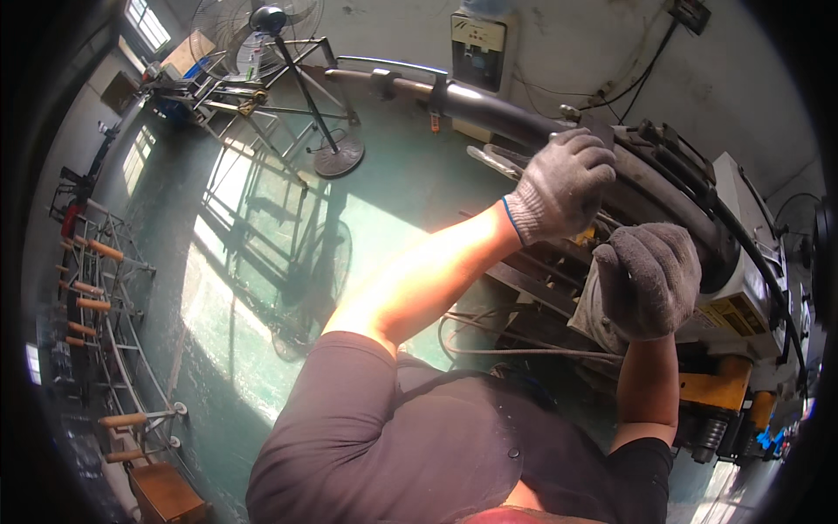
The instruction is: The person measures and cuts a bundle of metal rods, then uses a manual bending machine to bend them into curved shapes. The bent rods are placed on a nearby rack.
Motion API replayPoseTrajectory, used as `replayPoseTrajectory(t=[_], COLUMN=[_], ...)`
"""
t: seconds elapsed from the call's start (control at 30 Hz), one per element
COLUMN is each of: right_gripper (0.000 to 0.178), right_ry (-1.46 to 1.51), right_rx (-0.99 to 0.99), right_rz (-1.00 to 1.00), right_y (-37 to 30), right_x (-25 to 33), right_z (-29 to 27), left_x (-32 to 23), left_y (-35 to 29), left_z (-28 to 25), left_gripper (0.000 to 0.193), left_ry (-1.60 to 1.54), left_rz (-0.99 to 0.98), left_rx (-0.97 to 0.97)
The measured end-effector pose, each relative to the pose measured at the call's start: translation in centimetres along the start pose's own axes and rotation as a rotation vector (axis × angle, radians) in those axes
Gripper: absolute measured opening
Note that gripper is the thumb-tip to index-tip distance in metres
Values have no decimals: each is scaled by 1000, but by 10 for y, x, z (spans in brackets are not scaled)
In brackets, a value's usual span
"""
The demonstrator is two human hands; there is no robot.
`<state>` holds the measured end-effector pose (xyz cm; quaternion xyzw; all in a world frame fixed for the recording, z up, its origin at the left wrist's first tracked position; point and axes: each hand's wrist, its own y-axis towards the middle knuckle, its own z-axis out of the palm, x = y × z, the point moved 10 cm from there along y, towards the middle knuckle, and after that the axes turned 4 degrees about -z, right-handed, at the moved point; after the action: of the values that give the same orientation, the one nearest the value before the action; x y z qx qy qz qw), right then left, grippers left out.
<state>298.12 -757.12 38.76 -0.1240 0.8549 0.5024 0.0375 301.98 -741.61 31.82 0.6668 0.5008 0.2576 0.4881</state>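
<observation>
A long dark metal tube (493,112) runs along a floor-standing machine (738,293) with a pale housing. At the tube's lower side is my left hand (567,183), in a worn grey knit glove with a blue cuff edge. Its fingers are curled closed, and what they grip, if anything, is hidden. My right hand (650,279), in a darker, soiled glove, is closed like a fist in front of the machine, nearer to me. I cannot make out anything inside it. Metal bars (537,279) of the machine show below and between the two hands.
A standing fan (336,155) stands on the green floor at the far left, beside a metal frame table (253,96). A water dispenser (478,48) is against the wall. Racks with wooden handles (93,304) and a brown box (166,491) line the left. Hoses (524,352) loop under the machine.
</observation>
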Motion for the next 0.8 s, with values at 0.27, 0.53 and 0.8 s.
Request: replayPoseTrajectory(t=[0.27, 0.53, 0.8], right_gripper=[20, 47, 46], right_ry=[-191, -849, -745], right_rx=[24, 475, 201], right_rz=[580, 865, 858], right_y=[0, -16, -20], right_x=[-85, -138, -132], right_z=[160, 220, 264], left_x=[107, 223, 332], left_y=[-291, -553, -603], left_z=[-129, -334, -281], left_gripper=[19, 26, 23], left_ry=[-103, 128, -162], left_rz=[-754, -1602, -1563], left_rx=[438, 373, 696])
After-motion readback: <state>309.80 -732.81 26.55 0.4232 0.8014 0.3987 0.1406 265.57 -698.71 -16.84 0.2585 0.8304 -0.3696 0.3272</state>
